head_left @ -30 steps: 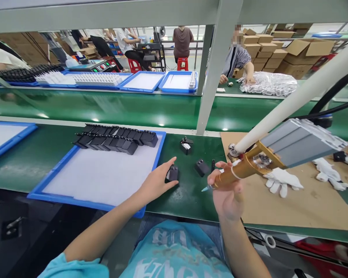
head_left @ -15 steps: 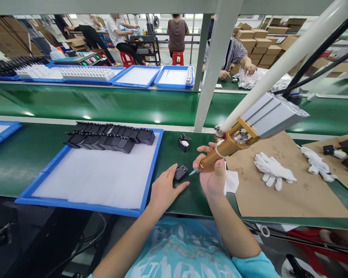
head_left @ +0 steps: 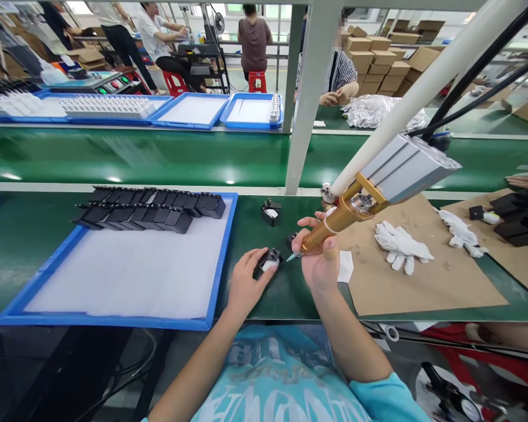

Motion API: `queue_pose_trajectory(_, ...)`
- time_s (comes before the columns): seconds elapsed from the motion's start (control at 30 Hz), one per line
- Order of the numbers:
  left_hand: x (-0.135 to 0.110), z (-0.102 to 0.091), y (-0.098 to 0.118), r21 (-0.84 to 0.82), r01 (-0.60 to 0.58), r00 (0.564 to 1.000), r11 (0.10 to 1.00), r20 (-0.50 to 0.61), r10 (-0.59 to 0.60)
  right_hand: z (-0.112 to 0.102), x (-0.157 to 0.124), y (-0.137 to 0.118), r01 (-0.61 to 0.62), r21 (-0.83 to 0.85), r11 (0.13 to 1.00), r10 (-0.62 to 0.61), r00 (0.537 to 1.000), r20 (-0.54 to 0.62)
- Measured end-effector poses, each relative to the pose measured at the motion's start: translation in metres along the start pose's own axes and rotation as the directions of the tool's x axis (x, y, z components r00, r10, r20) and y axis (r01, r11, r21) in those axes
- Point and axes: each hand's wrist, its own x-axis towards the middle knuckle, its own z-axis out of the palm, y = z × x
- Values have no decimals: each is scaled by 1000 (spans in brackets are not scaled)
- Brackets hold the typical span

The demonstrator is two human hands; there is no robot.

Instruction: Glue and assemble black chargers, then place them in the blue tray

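My left hand pinches a black part, tilted toward the gold nozzle that my right hand grips closed.

Green workbenches, grey posts

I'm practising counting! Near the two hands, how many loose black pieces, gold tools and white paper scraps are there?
loose black pieces: 3, one in the left hand
gold tool: 1, in the right hand
white paper scrap: 1
Total: 5
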Motion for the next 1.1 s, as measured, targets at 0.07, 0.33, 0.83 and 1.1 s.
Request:
queue_pose_trajectory(0.07, -1, 3, -2, 107, -31, 999, 994, 41, 27, 1, 1, 0, -3, 16, 1000, 3, 1000, 7)
queue_pose_trajectory(0.33, 0, -1, -4, 95, 13, 999, 995, 49, -17, 14, 3, 2, -24, 19, 1000, 24, 1000, -7)
queue_pose_trajectory(0.83, -6, -13, 7, -6, 30, 999, 1000, 13, -30, 26, 3, 8, -6, 38, 999, 6, 1000, 2)
queue_pose_trajectory(1.1, -7, -11, 6, 2, 75, 996, 997, 37, -75, 30, 2, 6, -12, 10, 1000, 12, 1000, -1)
